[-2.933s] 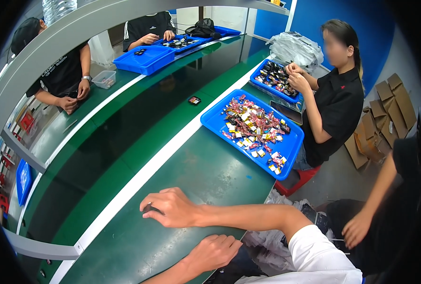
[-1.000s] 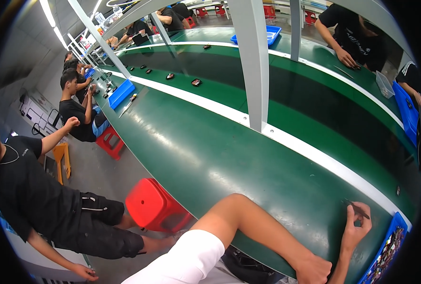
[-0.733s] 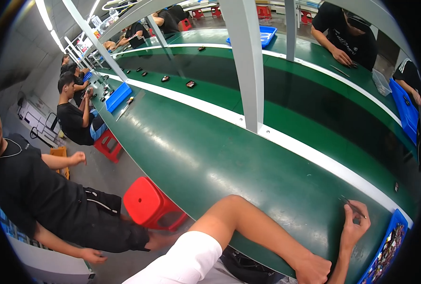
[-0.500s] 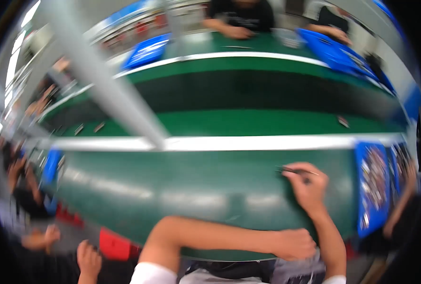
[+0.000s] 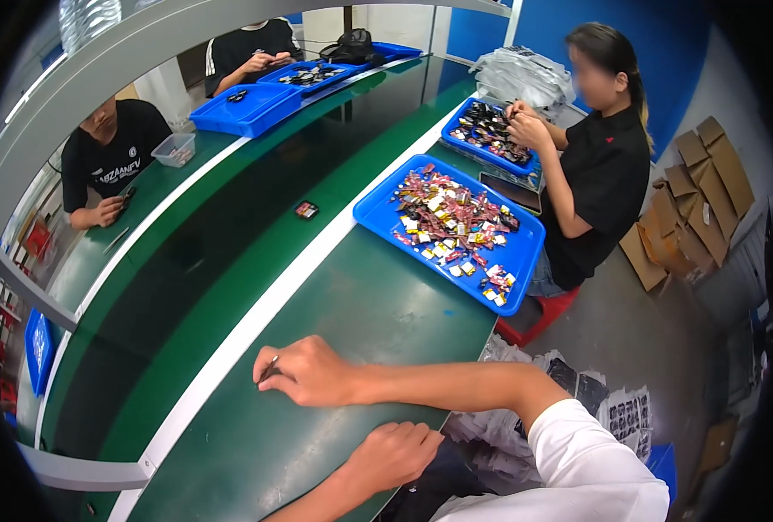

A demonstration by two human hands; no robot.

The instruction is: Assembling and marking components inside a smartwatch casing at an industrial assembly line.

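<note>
My right hand is closed above the near green table, its thumb and fingers pinching tweezers. Only a short, thin, shiny piece of them shows; the rest is hidden in the grip. Lower down, at the table's near edge, my left hand rests in a loose fist, knuckles up, with nothing visible sticking out. Beyond my right hand, a blue tray holds a heap of small red, white and yellow parts.
A white rail separates my table from a conveyor belt, where a small dark part lies. A co-worker sits at right by another parts tray. Grey frame bars cross at left. Cardboard boxes stand at far right.
The view has swung far to the right, bringing the parts tray and seated co-worker fully in. My right hand keeps its pinch on the tweezers; my left hand stays in a fist.
</note>
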